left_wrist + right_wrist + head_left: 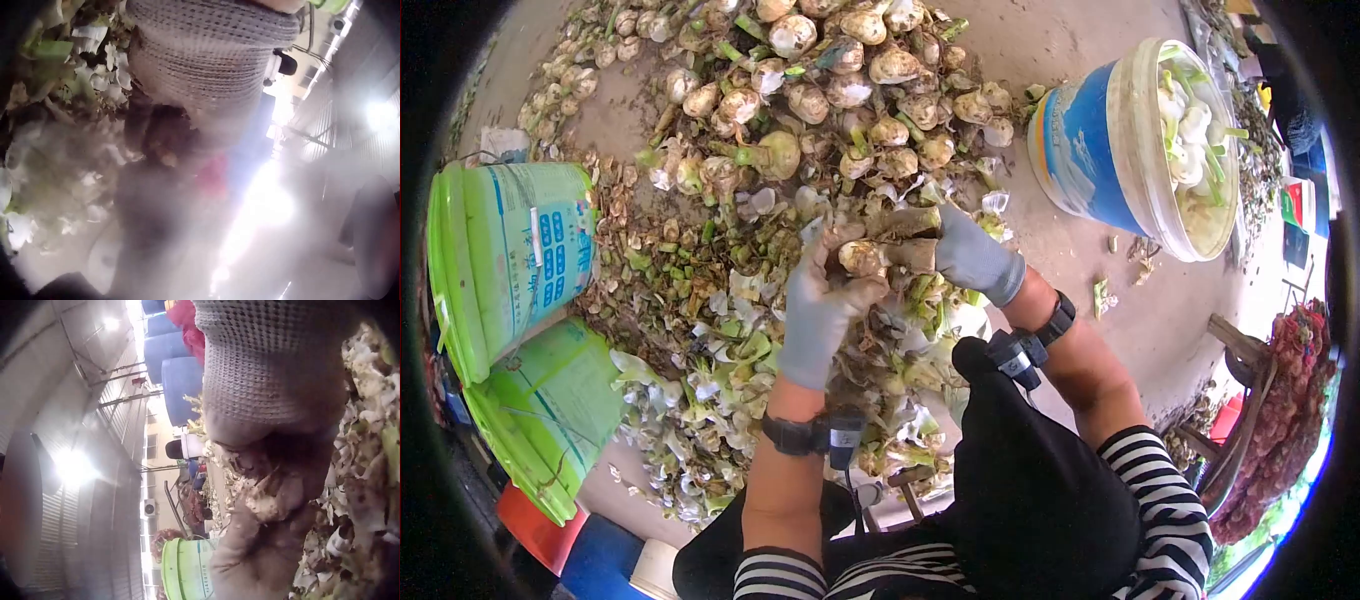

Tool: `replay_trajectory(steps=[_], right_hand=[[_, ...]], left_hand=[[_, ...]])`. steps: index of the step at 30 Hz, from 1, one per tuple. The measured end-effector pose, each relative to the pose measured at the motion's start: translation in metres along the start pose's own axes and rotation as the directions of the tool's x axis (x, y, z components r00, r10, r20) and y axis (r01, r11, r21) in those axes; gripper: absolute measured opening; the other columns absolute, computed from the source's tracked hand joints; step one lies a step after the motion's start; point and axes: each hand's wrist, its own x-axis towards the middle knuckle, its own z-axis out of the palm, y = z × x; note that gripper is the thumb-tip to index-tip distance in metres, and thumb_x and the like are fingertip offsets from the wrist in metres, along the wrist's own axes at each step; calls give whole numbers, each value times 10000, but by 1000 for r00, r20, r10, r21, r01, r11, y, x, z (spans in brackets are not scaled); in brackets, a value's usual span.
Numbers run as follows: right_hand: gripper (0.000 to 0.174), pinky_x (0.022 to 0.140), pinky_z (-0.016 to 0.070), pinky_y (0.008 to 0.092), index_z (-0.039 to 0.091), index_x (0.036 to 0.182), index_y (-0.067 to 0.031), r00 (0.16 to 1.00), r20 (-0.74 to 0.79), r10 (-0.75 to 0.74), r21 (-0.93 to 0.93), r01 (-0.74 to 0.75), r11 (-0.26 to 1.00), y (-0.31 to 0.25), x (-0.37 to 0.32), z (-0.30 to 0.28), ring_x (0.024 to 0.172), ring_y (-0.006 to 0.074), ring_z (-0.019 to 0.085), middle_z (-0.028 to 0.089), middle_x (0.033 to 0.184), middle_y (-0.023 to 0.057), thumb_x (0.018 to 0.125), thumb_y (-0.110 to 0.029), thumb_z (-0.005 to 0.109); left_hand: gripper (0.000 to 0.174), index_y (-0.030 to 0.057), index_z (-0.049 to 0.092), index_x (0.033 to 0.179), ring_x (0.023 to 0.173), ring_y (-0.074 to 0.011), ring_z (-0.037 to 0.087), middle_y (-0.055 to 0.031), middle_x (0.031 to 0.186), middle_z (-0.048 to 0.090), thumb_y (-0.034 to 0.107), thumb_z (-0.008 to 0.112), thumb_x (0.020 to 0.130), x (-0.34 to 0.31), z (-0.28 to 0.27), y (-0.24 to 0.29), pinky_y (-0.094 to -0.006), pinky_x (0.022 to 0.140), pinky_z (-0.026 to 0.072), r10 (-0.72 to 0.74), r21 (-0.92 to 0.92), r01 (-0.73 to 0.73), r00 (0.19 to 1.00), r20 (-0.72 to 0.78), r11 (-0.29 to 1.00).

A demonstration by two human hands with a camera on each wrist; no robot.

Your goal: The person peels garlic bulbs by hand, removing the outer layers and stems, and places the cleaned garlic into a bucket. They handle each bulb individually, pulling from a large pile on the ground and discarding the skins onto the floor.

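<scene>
Both hands wear grey knit gloves with brown-stained fingers and meet over the peelings in the head view. Between them is a pale, soil-stained bulb (862, 258). My left hand (815, 310) grips it from the left, thumb below and fingers above. From the right, my right hand (975, 252) pinches at the same bulb with its fingertips. In the right wrist view the bulb (265, 497) shows partly, between the stained gloves. The left wrist view is hazy and hides most of the bulb under the left glove (200, 69).
A pile of unpeeled bulbs (840, 90) lies ahead, with a heap of peelings (730, 340) nearer. At right stands a blue-and-white bucket (1090, 140) holding peeled white bulbs (1190, 130). Two green-rimmed buckets (510, 250) are at left. Red net sacks (1280, 420) hang over a wooden chair.
</scene>
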Motion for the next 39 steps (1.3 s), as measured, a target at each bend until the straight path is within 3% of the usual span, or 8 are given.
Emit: replay_trajectory(steps=[3, 6, 15, 22, 25, 32, 35, 39], right_hand=[[181, 827, 483, 344, 631, 950, -11, 972, 25, 232, 199, -232, 952, 3, 1, 2, 936, 298, 611, 613, 1065, 175, 812, -115, 579], [159, 812, 491, 349, 626, 896, 1, 941, 7, -337, -264, 327, 907, 27, -3, 5, 941, 306, 611, 615, 1057, 176, 795, -115, 583], [344, 760, 494, 293, 615, 1050, 35, 958, 79, 275, 226, -286, 931, -5, -11, -1, 775, 188, 627, 672, 921, 145, 742, -117, 599], [396, 781, 484, 283, 613, 1073, 30, 922, 88, 377, 233, -387, 892, 12, -18, 4, 847, 132, 598, 665, 1004, 109, 734, -160, 693], [391, 790, 480, 306, 601, 1087, 31, 942, 55, 332, 230, -335, 914, 12, -27, 5, 857, 148, 591, 657, 1002, 111, 767, -187, 658], [505, 908, 431, 310, 515, 1223, 23, 919, 211, 334, 155, -369, 916, -9, -3, 0, 1034, 199, 555, 584, 1163, 130, 794, -215, 635], [656, 935, 420, 333, 344, 1355, 5, 920, 118, 374, 633, -360, 685, -7, -1, 5, 1122, 250, 512, 421, 1336, 139, 797, -145, 655], [595, 942, 415, 324, 373, 1329, 6, 943, -67, 327, 392, -277, 877, 22, -18, -6, 1113, 215, 503, 451, 1306, 137, 827, -170, 641]], left_hand=[[621, -35, 447, 1238, 1021, -160, 541, -84, 1178, 535, -64, 712, 678, -2, -9, 0, -281, 831, 508, -67, -375, 102, 992, 106, 921], [594, -31, 445, 1249, 1025, -159, 541, -79, 1134, 561, -12, 694, 710, -11, 10, 4, -288, 836, 510, 74, -17, -74, 997, 1, 997], [477, -26, 543, 1168, 962, -180, 570, -106, 1080, 601, 319, 268, 987, 1, 1, -2, -288, 904, 415, -31, 131, 45, 994, -105, 990], [392, 2, 579, 1119, 969, -154, 521, -75, 1031, 600, 327, 444, 946, 6, -14, -4, -282, 898, 389, -137, 490, 236, 964, -228, 839], [493, 23, 524, 1228, 1026, -182, 547, -90, 1139, 586, 95, 689, 770, 0, -9, -4, -318, 920, 428, 263, 357, -267, 963, 61, 895], [442, 23, 488, 1243, 1005, -190, 568, -70, 1131, 576, 96, 595, 821, 14, -27, 19, -316, 800, 498, -53, -435, 56, 998, 20, 899], [315, 5, 533, 1150, 841, -174, 604, -101, 991, 623, 158, 494, 877, 33, -43, 90, -281, 716, 501, 34, -381, -62, 996, -82, 923], [285, 5, 531, 1124, 824, -133, 568, -87, 1020, 594, 189, 422, 936, 84, -119, 196, -259, 711, 482, 243, -367, -341, 926, -289, 865]])
